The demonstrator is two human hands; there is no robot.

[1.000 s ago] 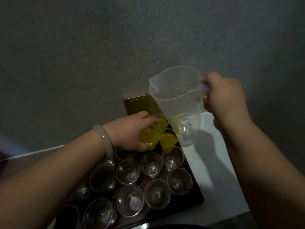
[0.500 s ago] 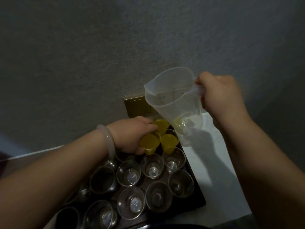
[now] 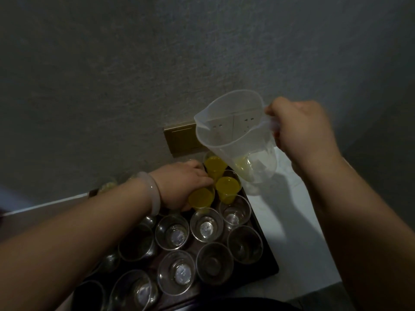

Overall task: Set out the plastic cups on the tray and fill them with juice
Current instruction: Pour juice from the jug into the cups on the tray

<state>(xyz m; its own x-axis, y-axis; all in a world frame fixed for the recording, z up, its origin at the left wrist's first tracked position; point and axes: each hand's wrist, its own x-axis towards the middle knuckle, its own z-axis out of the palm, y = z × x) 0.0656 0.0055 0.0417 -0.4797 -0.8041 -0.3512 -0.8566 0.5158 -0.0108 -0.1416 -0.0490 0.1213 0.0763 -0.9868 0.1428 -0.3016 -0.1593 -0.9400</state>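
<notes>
Fingers (image 3: 202, 177) of the left hand (image 3: 182, 187) are curled round a cup (image 3: 201, 197) full of juice at the tray's (image 3: 268, 263) far right corner, the thumb on the cup's near side. A pale bracelet (image 3: 153, 194) circles that wrist. The right hand (image 3: 301, 131) is clenched on the handle of a clear jug (image 3: 235, 135), held in the air above the tray's far right corner. The jug is tipped with its spout to the left, and only a thin pool of juice (image 3: 241, 164) lies in its low side; no stream shows.

Two other full cups (image 3: 227, 186) stand at that corner, one just beside the held cup and one behind it at the far edge. Empty cups (image 3: 206, 224) in close rows cover the rest of the dark tray, which lies on a white worktop (image 3: 292, 221) against a grey wall (image 3: 134, 75). A socket plate (image 3: 182, 140) on the wall shows partly through the jug.

Compared with a second ago, the jug is tipped further over with its base raised, and the held cup is slightly lower and nearer. The right hand's grip is unchanged, and the number of full cups remains three.
</notes>
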